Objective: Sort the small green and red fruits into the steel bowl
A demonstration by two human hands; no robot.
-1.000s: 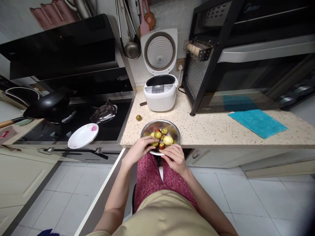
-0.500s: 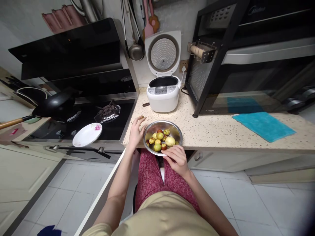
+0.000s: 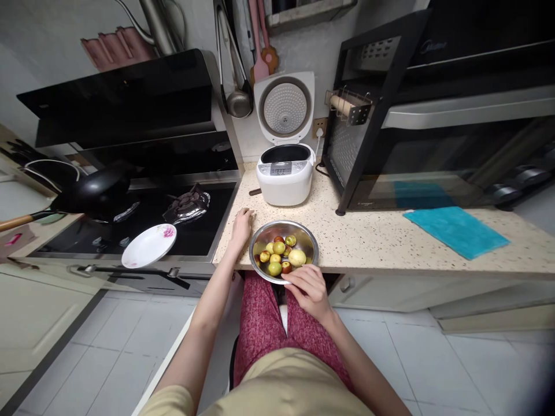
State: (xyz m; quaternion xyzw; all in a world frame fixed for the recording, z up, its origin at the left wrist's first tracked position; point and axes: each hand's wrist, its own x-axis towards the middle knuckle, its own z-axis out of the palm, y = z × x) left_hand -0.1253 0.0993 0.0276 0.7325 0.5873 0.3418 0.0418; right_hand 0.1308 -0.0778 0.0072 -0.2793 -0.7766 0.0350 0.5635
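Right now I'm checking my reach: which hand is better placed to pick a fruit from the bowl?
Right. The right hand rests at the near rim of the bowl, beside the fruit. The left hand lies on the counter outside the bowl.

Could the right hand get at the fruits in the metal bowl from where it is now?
Probably yes. The right hand grips the near rim of the metal bowl, the fruits lie uncovered just beyond its fingers, and nothing stands between them.
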